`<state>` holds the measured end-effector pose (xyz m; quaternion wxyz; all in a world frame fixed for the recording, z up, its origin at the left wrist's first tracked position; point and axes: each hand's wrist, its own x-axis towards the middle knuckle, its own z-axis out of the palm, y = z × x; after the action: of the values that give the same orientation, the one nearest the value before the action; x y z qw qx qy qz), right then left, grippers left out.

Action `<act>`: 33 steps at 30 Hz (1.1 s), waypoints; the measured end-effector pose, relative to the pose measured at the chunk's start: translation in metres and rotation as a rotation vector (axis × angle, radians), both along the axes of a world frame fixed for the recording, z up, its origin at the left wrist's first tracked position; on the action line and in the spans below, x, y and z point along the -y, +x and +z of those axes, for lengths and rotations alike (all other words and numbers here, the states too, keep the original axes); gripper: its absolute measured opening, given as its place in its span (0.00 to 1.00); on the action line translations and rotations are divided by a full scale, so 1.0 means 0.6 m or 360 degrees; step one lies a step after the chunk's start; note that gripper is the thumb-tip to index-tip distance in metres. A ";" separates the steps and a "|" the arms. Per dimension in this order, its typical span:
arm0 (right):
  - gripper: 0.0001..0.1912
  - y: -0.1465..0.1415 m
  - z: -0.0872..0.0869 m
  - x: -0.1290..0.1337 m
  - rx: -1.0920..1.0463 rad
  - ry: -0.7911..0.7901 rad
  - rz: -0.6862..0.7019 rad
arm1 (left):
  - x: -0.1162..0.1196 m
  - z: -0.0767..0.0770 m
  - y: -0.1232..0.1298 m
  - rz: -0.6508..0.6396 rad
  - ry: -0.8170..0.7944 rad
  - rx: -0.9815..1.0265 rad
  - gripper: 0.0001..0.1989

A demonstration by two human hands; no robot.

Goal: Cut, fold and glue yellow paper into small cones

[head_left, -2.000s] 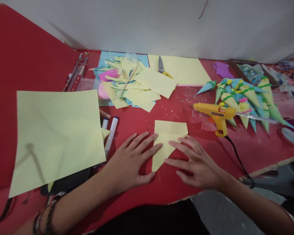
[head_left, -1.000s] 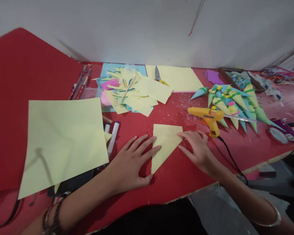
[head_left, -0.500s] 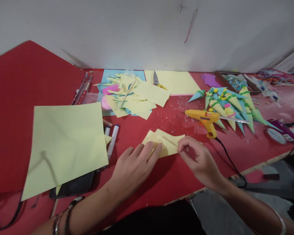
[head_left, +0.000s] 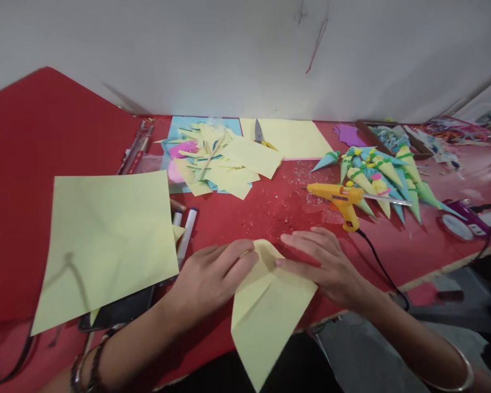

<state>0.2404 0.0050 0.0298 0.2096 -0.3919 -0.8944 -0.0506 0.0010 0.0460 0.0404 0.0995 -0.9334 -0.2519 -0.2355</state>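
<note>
A pale yellow paper sheet [head_left: 265, 322] is curled at its top, its pointed lower end hanging over the table's front edge. My left hand [head_left: 216, 273] is closed on the paper's upper left edge, thumb and fingers pinching it. On the other side, my right hand [head_left: 323, 265] has its fingers stretched and apart, one fingertip touching the paper near the curl. Beyond my right hand lies a yellow glue gun [head_left: 341, 201] with a clear glue stick in its back. Small blue and yellow paper cones [head_left: 390, 169] with green trim are heaped behind it.
A large yellow sheet [head_left: 110, 229] lies left over a dark object, beside white markers [head_left: 187, 234]. Paper scraps [head_left: 216, 158] and scissors [head_left: 259, 134] lie at the back. A purple device [head_left: 466, 221] stands right. The glue gun's black cord [head_left: 378, 259] runs off the front edge.
The yellow paper has swung round toward me, its point now past the table edge and its top curled. My right hand has gone from a pinch to spread fingers.
</note>
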 end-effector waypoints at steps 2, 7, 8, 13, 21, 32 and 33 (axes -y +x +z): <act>0.17 -0.007 0.000 0.004 0.0095 0.0070 0.0053 | -0.003 -0.004 0.001 0.0013 -0.0025 -0.0043 0.14; 0.17 -0.011 -0.016 0.008 0.0320 0.0215 0.0070 | 0.002 -0.016 -0.007 -0.0044 -0.0199 -0.0209 0.14; 0.17 -0.011 -0.021 0.008 0.0313 0.0201 0.0078 | 0.006 -0.019 -0.010 -0.0038 -0.0231 -0.0254 0.15; 0.16 -0.013 -0.036 0.009 0.0214 -0.0103 0.0073 | 0.023 -0.031 -0.017 -0.0064 -0.0338 -0.0421 0.16; 0.11 -0.024 -0.040 -0.011 -0.0067 -0.0537 0.0161 | 0.028 -0.046 -0.013 0.0033 -0.0506 -0.0209 0.09; 0.13 -0.050 -0.047 -0.038 -0.0393 -0.0760 -0.0045 | 0.024 -0.055 -0.006 0.0276 -0.0602 0.0002 0.22; 0.12 -0.051 -0.048 -0.037 -0.0378 -0.0764 -0.0079 | 0.024 -0.055 -0.007 0.0299 -0.0584 -0.0008 0.22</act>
<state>0.2097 0.0275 0.0009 0.2128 -0.4555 -0.8400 0.2041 -0.0029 0.0318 0.0074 -0.0501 -0.9088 -0.3763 -0.1731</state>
